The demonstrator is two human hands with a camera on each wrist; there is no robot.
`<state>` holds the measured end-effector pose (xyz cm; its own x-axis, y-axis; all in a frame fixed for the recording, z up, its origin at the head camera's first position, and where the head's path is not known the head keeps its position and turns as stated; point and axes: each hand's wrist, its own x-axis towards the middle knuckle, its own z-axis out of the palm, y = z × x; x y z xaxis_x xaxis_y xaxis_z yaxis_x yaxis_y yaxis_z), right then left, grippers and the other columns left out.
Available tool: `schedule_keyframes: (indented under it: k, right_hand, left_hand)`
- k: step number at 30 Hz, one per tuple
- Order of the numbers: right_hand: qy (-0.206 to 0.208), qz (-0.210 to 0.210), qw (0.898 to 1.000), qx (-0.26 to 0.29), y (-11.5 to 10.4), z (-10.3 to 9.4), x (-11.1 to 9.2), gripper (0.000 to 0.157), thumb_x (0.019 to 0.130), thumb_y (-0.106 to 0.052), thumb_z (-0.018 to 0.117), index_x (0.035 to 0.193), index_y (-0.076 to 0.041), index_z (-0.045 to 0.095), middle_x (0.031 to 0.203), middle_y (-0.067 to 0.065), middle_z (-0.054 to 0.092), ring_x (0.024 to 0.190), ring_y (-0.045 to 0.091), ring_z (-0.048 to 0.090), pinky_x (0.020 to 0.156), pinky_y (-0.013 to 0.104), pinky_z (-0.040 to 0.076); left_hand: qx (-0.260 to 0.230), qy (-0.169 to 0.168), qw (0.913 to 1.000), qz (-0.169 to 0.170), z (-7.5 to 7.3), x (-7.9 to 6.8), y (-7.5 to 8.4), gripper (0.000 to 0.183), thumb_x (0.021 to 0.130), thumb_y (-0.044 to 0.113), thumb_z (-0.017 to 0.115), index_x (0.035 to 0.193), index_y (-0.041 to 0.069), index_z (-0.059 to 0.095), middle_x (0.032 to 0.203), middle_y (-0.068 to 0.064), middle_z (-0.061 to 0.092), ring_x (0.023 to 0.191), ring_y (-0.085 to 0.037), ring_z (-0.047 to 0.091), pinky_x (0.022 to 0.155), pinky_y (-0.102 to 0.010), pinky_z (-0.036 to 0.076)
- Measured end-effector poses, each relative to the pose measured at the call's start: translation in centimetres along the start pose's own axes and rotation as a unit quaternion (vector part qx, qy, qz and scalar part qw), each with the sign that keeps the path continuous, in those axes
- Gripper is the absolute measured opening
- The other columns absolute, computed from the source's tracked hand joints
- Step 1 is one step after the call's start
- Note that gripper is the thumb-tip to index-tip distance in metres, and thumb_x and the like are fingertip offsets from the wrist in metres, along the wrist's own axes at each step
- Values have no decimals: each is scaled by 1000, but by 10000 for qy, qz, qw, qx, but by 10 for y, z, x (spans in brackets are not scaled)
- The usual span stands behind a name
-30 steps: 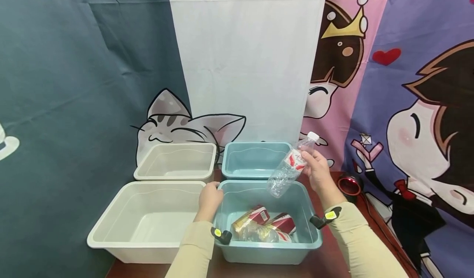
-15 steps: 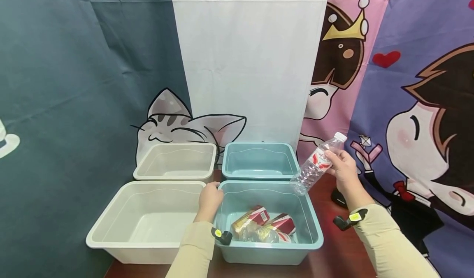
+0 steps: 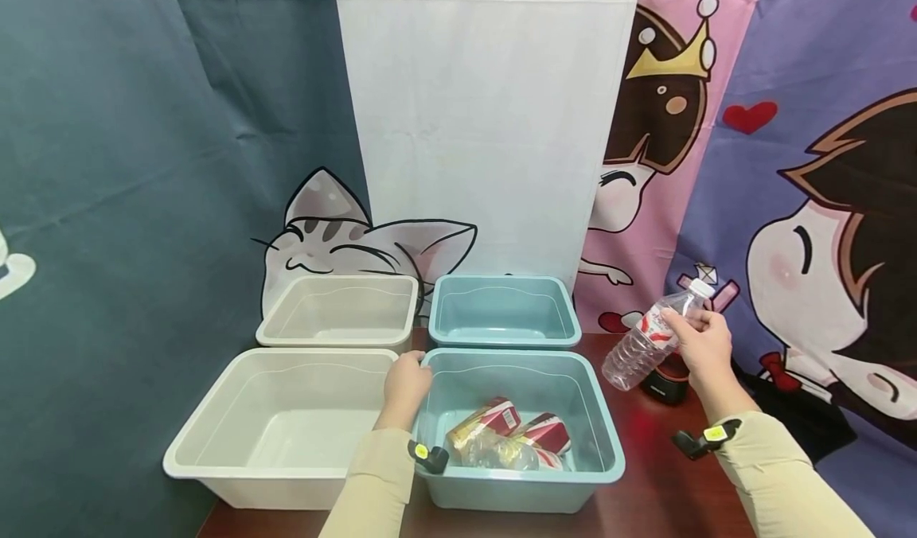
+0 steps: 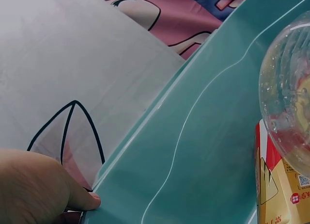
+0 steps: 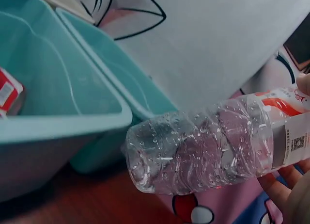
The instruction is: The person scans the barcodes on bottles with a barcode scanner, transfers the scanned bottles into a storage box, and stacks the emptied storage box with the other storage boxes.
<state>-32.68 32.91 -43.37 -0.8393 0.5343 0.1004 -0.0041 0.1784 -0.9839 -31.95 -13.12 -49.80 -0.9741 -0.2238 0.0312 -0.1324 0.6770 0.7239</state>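
In the head view, my right hand (image 3: 705,355) holds a clear plastic bottle (image 3: 637,355) with a white cap and red-and-white label. The bottle is tilted, its base toward the basins, over the table to their right. Close up, the right wrist view shows the ribbed bottle (image 5: 193,151) with droplets inside. My left hand (image 3: 408,387) grips the left rim of the large blue basin (image 3: 523,476); its thumb (image 4: 89,200) lies on that rim. Inside the basin are red-and-gold cartons (image 3: 494,419) and another clear bottle (image 3: 505,452).
A large cream basin (image 3: 258,472) stands left of the blue one. Behind them are a smaller cream basin (image 3: 337,315) and a smaller blue basin (image 3: 505,311). A black device (image 3: 668,383) sits on the reddish-brown table (image 3: 637,474). A printed curtain (image 3: 487,124) hangs behind.
My right hand has carried the bottle rightward and slightly down, from over the large blue basin to beyond its right edge. My left hand stays on the rim.
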Motion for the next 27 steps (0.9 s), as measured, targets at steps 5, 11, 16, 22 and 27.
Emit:
schedule_keyframes:
  k: [5, 11, 16, 22, 27]
  right_hand:
    - [228, 197, 9985, -454, 16, -7, 0, 52, 87, -38, 78, 117, -6, 48, 100, -1, 53, 74, 1, 54, 57, 14, 51]
    - [418, 268, 9952, -841, 38, -10, 0, 59, 86, -40, 77, 116, -2, 44, 109, 7, 49, 81, 8, 50, 56, 13, 47]
    - [561, 496, 9928, -936, 54, -13, 1, 66, 85, -45, 78, 116, 1, 43, 113, 13, 47, 89, 17, 50, 54, 14, 45]
    - [764, 886, 9903, -747, 71, -16, 2, 66, 83, -49, 78, 109, 0, 43, 113, 15, 46, 83, 16, 54, 53, 16, 47]
    - [769, 1342, 9866, 515, 82, -14, 1, 53, 84, -39, 81, 96, -3, 44, 87, 1, 54, 55, 4, 60, 50, 28, 58]
  left_hand:
    - [10, -30, 10000, -1, 0, 0, -1, 38, 94, 12, 64, 128, -4, 64, 126, -23, 67, 119, -43, 62, 98, -57, 50]
    - [-8, -33, 10000, 2, 0, 0, -1, 38, 93, 10, 63, 128, -5, 64, 126, -24, 66, 118, -43, 62, 98, -58, 50]
    - [-34, -20, 10000, 3, 0, -1, 0, 38, 94, 11, 64, 129, -4, 64, 126, -23, 67, 119, -43, 62, 99, -57, 50]
    - [-5, 6, 10000, 41, -1, -2, 1, 38, 93, 11, 65, 128, -4, 64, 125, -23, 67, 118, -43, 62, 98, -57, 50]
    - [-6, 14, 10000, 47, -2, -3, 1, 38, 93, 11, 65, 128, -5, 64, 125, -24, 67, 118, -43, 62, 98, -57, 50]
